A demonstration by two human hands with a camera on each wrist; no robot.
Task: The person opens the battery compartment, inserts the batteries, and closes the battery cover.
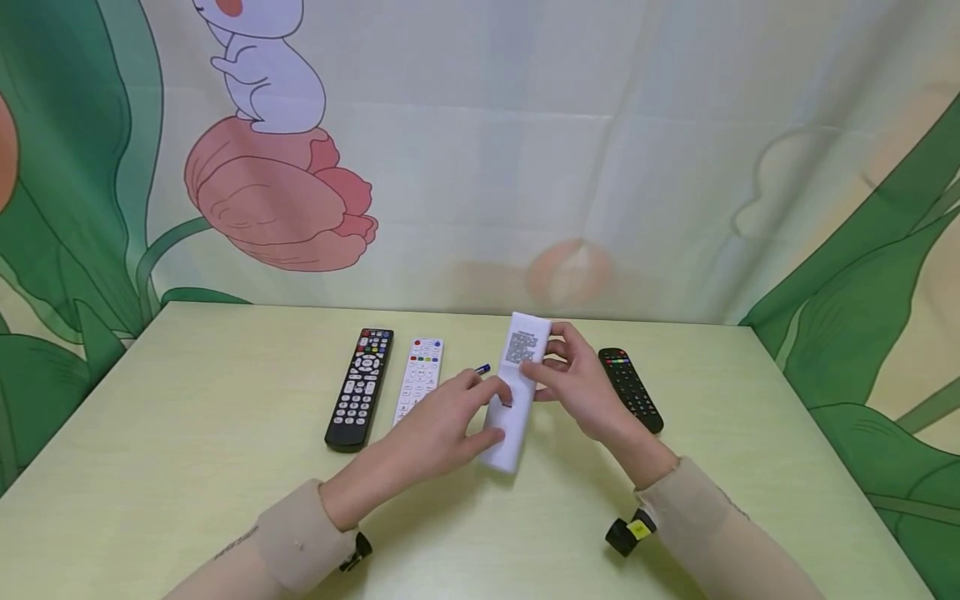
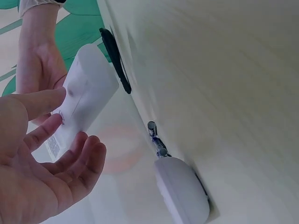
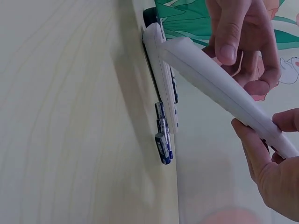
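Observation:
A white remote control is raised above the table, its back with a printed label facing up. My right hand grips it by the label end, thumb on the back and fingers under the far edge. My left hand reaches over from the left, a bent index fingertip at the small latch slot on the remote's back. Its thumb lies by the lower part of the same remote, and the other fingers are loosely bent. Small blue batteries lie on the table behind the left hand, mostly hidden in the head view.
A black remote and a second white remote lie side by side at the left. Another black remote lies at the right, partly behind the right hand. A printed curtain hangs along the table's back edge.

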